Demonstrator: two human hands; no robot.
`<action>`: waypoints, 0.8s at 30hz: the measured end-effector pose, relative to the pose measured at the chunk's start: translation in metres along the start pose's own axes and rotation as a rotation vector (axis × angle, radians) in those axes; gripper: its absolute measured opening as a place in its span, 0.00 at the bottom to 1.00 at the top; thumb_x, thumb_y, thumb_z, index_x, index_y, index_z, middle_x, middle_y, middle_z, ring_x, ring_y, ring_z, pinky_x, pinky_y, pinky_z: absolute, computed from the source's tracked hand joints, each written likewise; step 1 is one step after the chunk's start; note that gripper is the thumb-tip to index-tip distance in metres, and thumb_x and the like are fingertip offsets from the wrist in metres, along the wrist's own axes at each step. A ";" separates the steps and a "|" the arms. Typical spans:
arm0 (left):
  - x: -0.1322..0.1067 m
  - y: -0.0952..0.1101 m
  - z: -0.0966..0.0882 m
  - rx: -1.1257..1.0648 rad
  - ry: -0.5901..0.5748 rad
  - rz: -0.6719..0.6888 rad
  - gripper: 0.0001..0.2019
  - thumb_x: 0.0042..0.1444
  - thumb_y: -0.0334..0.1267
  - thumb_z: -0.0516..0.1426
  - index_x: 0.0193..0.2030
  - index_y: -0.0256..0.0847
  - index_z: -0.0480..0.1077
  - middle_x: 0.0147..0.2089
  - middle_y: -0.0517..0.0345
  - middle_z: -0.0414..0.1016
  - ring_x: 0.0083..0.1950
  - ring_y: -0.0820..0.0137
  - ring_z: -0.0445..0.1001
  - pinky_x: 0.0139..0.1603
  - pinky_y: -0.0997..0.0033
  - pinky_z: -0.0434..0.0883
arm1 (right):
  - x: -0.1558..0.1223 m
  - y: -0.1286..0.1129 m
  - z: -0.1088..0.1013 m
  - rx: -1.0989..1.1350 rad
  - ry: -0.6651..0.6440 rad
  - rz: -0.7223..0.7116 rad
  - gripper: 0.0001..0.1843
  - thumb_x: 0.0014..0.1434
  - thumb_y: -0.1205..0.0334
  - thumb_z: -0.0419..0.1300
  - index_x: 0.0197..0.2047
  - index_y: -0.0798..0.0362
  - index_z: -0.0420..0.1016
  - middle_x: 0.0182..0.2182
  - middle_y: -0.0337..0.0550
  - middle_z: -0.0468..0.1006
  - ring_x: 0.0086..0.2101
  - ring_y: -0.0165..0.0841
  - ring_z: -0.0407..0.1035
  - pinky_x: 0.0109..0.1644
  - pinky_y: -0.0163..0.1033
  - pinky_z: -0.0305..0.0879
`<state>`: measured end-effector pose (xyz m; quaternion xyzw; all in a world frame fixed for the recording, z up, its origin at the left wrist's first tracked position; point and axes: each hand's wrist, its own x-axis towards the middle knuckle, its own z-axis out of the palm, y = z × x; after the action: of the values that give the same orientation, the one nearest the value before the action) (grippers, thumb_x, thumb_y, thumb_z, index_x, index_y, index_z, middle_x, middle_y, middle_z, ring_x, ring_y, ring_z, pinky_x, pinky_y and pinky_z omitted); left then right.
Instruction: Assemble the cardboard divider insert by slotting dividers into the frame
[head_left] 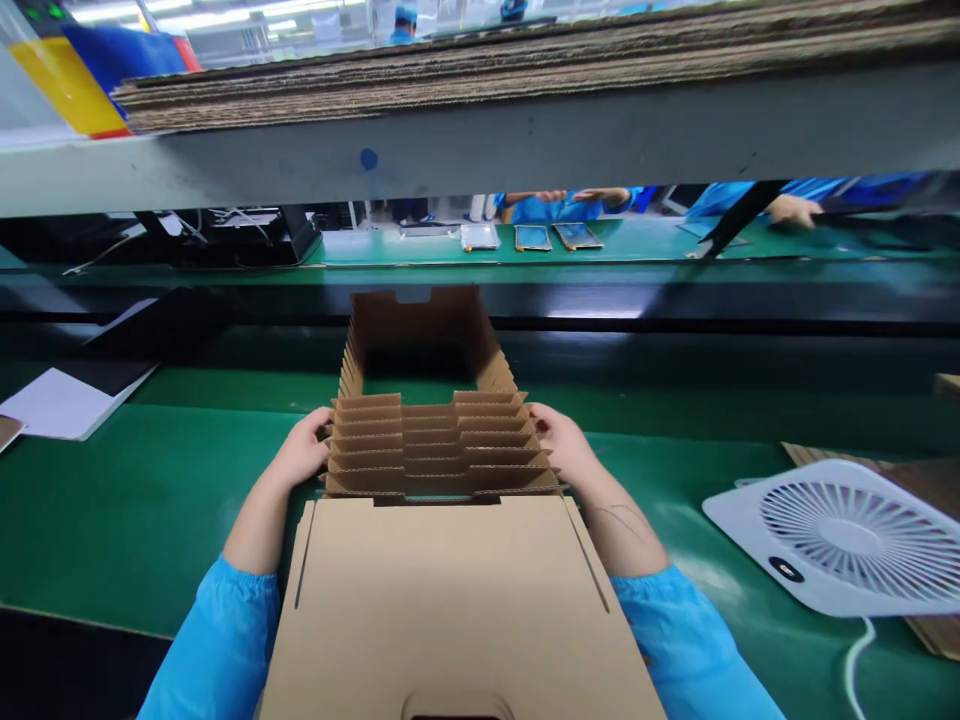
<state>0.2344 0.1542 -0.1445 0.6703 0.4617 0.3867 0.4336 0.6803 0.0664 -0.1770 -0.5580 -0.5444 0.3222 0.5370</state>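
A brown cardboard divider insert (pixel 431 438) with several notched slats stands on the green work surface. My left hand (pixel 306 448) grips its left edge, fingers curled in against the slat ends. On the opposite edge, my right hand (pixel 562 442) holds the insert the same way; some fingertips are hidden behind the cardboard. The insert's far part frames an open gap (pixel 420 370) through which dark and green surface shows. Nearest to me, between my forearms, is a flat cardboard box (pixel 450 590) with slots along both sides and a cut-out at its near edge.
A white fan (pixel 847 535) with a cable lies at the right on cardboard. White sheets (pixel 71 400) are at the left. Overhead, a grey shelf (pixel 480 150) carries stacked cardboard sheets (pixel 525 60). Across the line, co-workers' hands (pixel 570 195) are above framed panels (pixel 532 238).
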 end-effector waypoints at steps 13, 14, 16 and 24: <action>-0.099 0.046 -0.013 -0.371 0.092 -0.078 0.25 0.59 0.64 0.68 0.38 0.40 0.77 0.28 0.56 0.74 0.25 0.69 0.70 0.26 0.71 0.68 | -0.018 -0.061 -0.049 0.192 -0.648 0.022 0.38 0.44 0.29 0.82 0.29 0.51 0.68 0.27 0.37 0.68 0.28 0.31 0.60 0.30 0.36 0.58; -0.116 0.054 -0.015 -0.323 0.066 -0.131 0.26 0.62 0.65 0.65 0.39 0.40 0.78 0.28 0.55 0.75 0.25 0.68 0.71 0.25 0.70 0.68 | -0.019 -0.063 -0.049 0.191 -0.679 0.033 0.38 0.45 0.31 0.83 0.29 0.51 0.67 0.27 0.36 0.67 0.28 0.31 0.59 0.30 0.35 0.57; -0.144 0.072 -0.016 -0.206 0.007 -0.202 0.26 0.63 0.65 0.65 0.38 0.41 0.80 0.30 0.51 0.78 0.28 0.63 0.75 0.26 0.67 0.72 | -0.019 -0.065 -0.046 0.209 -0.723 0.052 0.38 0.45 0.32 0.83 0.30 0.50 0.65 0.27 0.35 0.66 0.28 0.30 0.58 0.31 0.35 0.56; -0.170 0.129 -0.001 -0.218 0.029 -0.344 0.24 0.51 0.60 0.75 0.40 0.42 0.78 0.36 0.50 0.83 0.32 0.58 0.82 0.30 0.63 0.78 | -0.015 -0.041 -0.019 0.433 -0.410 0.048 0.43 0.41 0.18 0.77 0.28 0.47 0.63 0.24 0.34 0.62 0.26 0.31 0.55 0.31 0.40 0.61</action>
<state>0.2230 -0.0328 -0.0435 0.5248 0.5312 0.3644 0.5565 0.6841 0.0407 -0.1370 -0.3665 -0.5468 0.5494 0.5146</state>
